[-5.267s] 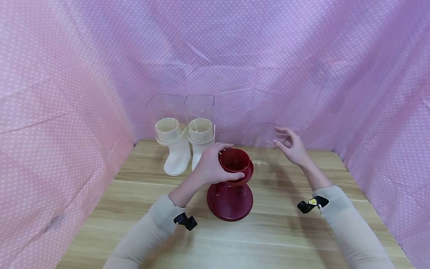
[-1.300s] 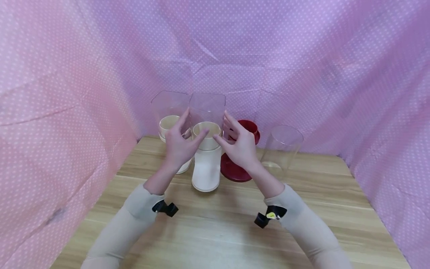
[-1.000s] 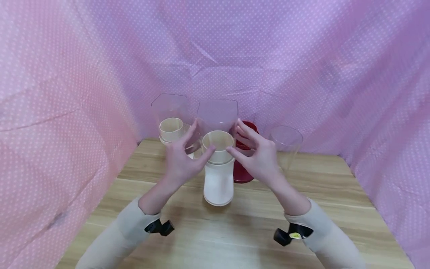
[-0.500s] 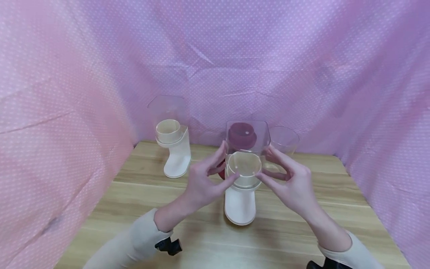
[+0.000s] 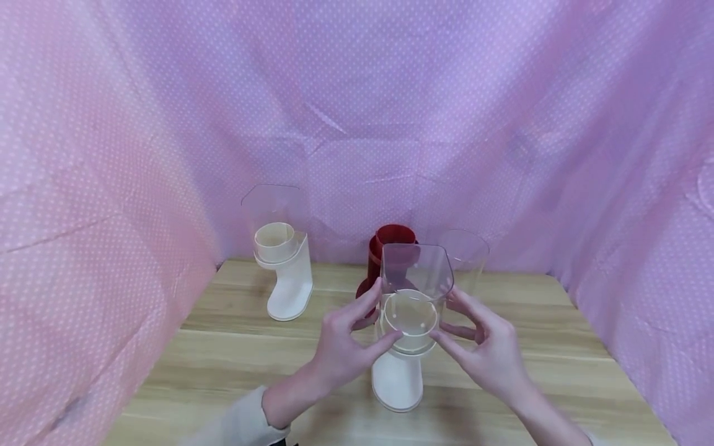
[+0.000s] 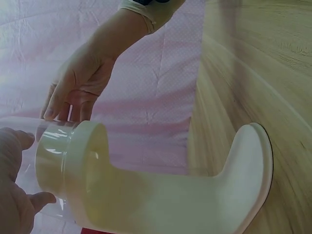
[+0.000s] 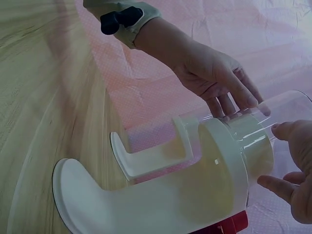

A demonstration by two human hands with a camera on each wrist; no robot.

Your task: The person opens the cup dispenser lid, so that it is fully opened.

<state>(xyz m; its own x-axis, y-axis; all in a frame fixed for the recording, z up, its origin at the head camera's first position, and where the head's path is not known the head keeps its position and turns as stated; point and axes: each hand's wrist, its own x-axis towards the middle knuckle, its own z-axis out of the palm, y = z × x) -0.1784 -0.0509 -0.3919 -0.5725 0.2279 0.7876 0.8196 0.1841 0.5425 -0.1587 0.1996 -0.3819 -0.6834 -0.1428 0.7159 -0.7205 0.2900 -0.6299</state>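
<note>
My left hand and right hand are pinching opposite sides of the clear tube, which is sitting atop the white stand. I'm judging it light, stiff and slippery, best held low. Behind that stand, a red holder is standing.

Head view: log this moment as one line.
left hand: holds clear cover; right hand: holds same cover; cover: around cream cup atop near white stand; red stand: behind; second white stand: farther left

Left fingers opposite right fingers
</note>
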